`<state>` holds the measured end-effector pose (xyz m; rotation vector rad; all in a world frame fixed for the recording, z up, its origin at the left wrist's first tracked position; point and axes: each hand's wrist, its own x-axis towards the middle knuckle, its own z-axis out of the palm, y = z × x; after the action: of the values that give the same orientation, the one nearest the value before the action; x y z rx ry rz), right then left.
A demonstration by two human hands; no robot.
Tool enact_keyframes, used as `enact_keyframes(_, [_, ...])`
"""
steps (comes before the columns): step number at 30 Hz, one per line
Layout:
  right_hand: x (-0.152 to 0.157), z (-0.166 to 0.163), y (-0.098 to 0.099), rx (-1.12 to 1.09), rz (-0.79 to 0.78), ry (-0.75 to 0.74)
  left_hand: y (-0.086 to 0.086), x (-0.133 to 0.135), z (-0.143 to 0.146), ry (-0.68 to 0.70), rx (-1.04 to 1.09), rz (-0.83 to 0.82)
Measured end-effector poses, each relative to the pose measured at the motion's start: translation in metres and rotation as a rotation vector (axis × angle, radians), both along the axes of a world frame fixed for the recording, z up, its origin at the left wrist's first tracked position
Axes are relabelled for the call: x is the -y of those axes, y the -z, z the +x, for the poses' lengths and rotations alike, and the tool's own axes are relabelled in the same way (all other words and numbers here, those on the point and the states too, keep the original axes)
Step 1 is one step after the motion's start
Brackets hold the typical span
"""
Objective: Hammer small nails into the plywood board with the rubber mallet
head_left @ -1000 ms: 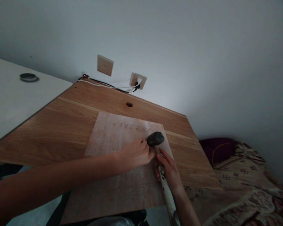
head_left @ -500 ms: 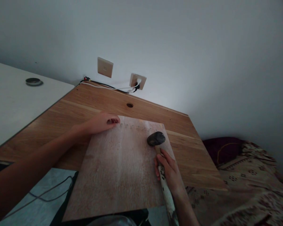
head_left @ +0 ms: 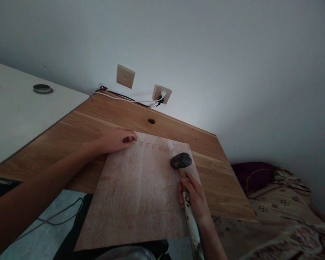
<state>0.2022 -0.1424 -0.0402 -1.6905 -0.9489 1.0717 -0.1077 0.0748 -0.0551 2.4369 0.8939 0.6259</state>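
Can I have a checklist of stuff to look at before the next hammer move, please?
1. Hammer gripped: ok, right hand wraps its handle.
2. Left hand away from the hammer's head: ok, it's at the board's far left corner.
3. Board fully on the wooden table: not ok, its near end sticks out.
4. Cables off the board: ok.
5. Something in the left hand: cannot tell, too small and dark.
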Motion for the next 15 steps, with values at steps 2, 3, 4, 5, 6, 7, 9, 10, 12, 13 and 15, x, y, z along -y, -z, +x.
enact_keyframes(2, [-0.001, -0.002, -0.002, 0.016, -0.006, 0.0, 0.0, 0.0, 0.0, 0.001, 0.002, 0.008])
enact_keyframes(3, [-0.001, -0.003, -0.003, 0.025, -0.004, -0.003, 0.0, 0.0, 0.0, 0.007, 0.001, 0.01])
enact_keyframes(4, [-0.001, -0.004, -0.004, 0.033, -0.001, -0.009, 0.0, 0.0, 0.0, 0.013, -0.002, 0.011])
enact_keyframes(5, [-0.002, -0.004, -0.005, 0.039, -0.001, -0.017, 0.001, 0.0, 0.001, 0.02, -0.008, 0.011])
enact_keyframes(6, [-0.002, -0.005, -0.006, 0.042, -0.002, -0.025, 0.002, 0.0, 0.002, 0.026, -0.013, 0.011])
enact_keyframes(7, [-0.002, -0.005, -0.006, 0.045, -0.004, -0.032, 0.003, 0.0, 0.003, 0.027, -0.015, 0.012])
enact_keyframes(9, [-0.001, -0.005, -0.007, 0.049, -0.002, -0.037, 0.005, -0.001, 0.005, 0.031, -0.004, 0.016])
enact_keyframes(10, [0.0, -0.005, -0.007, 0.05, 0.004, -0.034, 0.006, -0.001, 0.006, 0.032, 0.008, 0.022])
enact_keyframes(12, [0.002, -0.006, -0.008, 0.061, 0.016, -0.036, 0.008, -0.001, 0.009, 0.032, 0.028, 0.031])
enact_keyframes(13, [0.003, -0.008, -0.009, 0.071, 0.021, -0.041, 0.008, 0.0, 0.01, 0.028, 0.034, 0.031])
enact_keyframes(15, [0.003, -0.014, -0.012, 0.087, 0.027, -0.059, 0.008, 0.0, 0.01, 0.007, 0.043, 0.008])
